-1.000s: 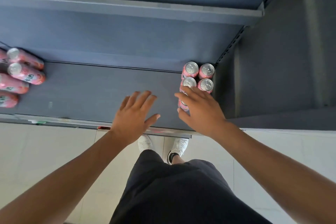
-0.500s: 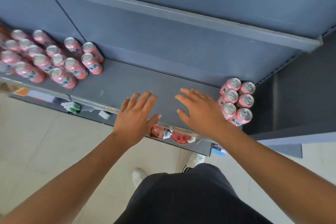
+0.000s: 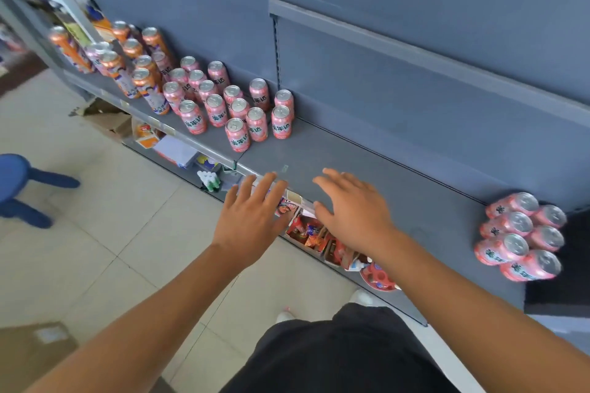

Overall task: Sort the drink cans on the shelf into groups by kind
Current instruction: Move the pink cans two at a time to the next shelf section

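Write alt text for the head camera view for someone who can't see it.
Two empty, open hands, left hand and right hand, hover over the front edge of a grey shelf. A small pink can cluster sits at right; a larger pink can group and orange cans stand at left.

Grey shelf (image 3: 367, 166), pink cans (image 3: 237, 134), seemingly orange cans (image 3: 145, 86)

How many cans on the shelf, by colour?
Pink cans: 21 (15 in the left cluster, 6 at the right end)
Orange cans: at least 8; the far left is blurred and partly hidden
Total: at least 29
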{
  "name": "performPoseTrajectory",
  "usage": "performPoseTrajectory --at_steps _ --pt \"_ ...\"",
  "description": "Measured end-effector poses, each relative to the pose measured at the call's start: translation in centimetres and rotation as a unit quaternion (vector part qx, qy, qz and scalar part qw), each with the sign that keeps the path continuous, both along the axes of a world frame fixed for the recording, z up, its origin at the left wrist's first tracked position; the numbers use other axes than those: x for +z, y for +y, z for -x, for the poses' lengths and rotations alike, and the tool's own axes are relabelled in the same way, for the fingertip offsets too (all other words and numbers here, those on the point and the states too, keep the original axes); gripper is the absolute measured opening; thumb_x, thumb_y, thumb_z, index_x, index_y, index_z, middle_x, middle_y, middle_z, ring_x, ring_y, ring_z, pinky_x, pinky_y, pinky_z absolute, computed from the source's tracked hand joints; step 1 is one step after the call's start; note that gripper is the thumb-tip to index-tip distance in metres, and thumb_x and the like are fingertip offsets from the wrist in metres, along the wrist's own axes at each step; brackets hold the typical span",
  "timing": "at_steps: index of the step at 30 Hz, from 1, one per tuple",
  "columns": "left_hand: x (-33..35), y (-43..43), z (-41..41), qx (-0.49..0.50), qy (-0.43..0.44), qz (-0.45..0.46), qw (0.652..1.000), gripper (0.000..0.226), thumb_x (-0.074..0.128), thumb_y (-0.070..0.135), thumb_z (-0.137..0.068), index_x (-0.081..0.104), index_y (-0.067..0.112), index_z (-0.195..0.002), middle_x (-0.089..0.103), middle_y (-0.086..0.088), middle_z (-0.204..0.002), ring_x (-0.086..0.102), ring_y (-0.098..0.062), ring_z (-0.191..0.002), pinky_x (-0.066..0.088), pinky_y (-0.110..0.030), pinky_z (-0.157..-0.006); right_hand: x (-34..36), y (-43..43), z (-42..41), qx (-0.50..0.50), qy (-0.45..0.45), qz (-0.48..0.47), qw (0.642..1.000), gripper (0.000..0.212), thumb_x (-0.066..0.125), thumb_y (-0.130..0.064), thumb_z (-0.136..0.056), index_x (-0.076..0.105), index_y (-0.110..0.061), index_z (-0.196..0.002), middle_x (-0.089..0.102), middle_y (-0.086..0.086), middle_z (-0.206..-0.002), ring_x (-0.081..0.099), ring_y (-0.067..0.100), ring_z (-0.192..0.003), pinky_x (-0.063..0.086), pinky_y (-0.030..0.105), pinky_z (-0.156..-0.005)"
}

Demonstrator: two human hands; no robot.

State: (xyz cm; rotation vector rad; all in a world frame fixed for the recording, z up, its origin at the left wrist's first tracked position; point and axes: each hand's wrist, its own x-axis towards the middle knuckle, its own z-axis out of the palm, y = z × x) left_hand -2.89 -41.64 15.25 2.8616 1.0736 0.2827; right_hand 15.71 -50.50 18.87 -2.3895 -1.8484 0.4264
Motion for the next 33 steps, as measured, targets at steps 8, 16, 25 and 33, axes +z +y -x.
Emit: performPoseTrajectory --at_steps 8,16,25,33 --pt "-0.2 4.0 2.9 0.068 0.028 -0.008 0.997 0.051 0.05 0.053 -0.092 0.046 0.022 -0.132 0.054 -0.005 -0.139 0.053 -0.036 -0.123 0.049 -0.052 -0.095 -1.6 6.5 0.7 0.036 0.015 0.002 0.999 0.048 0.047 -0.04 -0.099 0.043 -0.022 -0.143 0.038 0.0 -0.154 0.042 0.024 -0.136 0.04 0.041 -0.103" --pt "-1.5 11.6 1.8 0.115 0.111 -0.013 0.987 0.057 0.059 0.052 -0.091 0.05 0.019 -0.136 0.051 -0.007 -0.142 0.051 -0.038 -0.123 0.048 -0.052 -0.095 -4.6 15.5 -2.3 0.063 0.022 -0.001 0.998 0.047 0.049 -0.039 -0.097 0.048 -0.021 -0.141 0.041 0.002 -0.153 0.04 0.026 -0.137 0.04 0.043 -0.103" --pt "-2.6 18.5 -1.4 0.127 0.185 -0.004 0.975 0.059 0.061 0.054 -0.089 0.056 0.016 -0.134 0.057 -0.011 -0.137 0.055 -0.043 -0.121 0.048 -0.057 -0.096 -6.1 22.2 -7.1 0.067 0.037 0.027 0.997 0.046 0.053 -0.038 -0.095 0.053 -0.018 -0.136 0.047 0.004 -0.145 0.044 0.031 -0.131 0.043 0.046 -0.099" --pt "-5.6 24.5 -2.7 0.096 0.206 0.026 0.973 0.055 0.062 0.052 -0.09 0.058 0.014 -0.128 0.06 -0.011 -0.133 0.057 -0.042 -0.116 0.05 -0.053 -0.088 -8.2 26.4 -8.5 0.018 0.046 0.06 0.997 0.044 0.053 -0.038 -0.094 0.053 -0.019 -0.134 0.049 0.002 -0.142 0.045 0.029 -0.129 0.042 0.045 -0.099"
